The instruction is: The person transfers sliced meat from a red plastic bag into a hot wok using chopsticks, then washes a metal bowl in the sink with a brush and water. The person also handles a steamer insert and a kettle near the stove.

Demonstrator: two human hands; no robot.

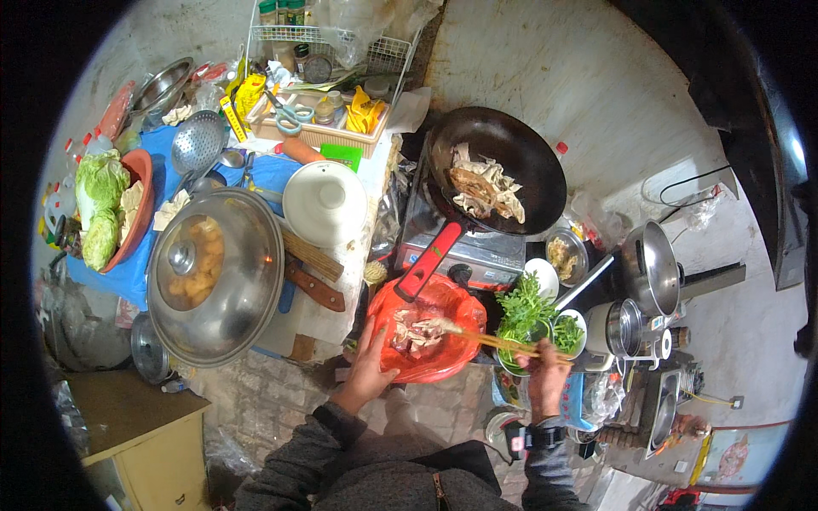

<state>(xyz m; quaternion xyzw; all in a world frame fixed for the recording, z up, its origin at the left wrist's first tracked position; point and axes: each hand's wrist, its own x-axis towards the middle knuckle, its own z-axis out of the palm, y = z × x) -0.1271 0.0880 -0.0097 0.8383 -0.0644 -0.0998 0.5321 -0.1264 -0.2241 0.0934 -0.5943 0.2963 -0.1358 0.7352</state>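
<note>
My left hand grips the near left rim of a bowl or basin covered with a red plastic bag. Inside lie pale, crumpled food pieces. A pair of wooden chopsticks is held in my right hand; their tips reach in among these pieces. Just beyond, a dark wok with a red handle sits on a gas stove. Similar pale and browned pieces lie in the wok. The handle's end overhangs the far rim of the red-lined bowl.
Leafy greens and a bowl of chopped greens stand by my right hand. On the left table are a lidded pan, a wooden-handled knife, a white pot lid and cabbage. A steel pot is at right.
</note>
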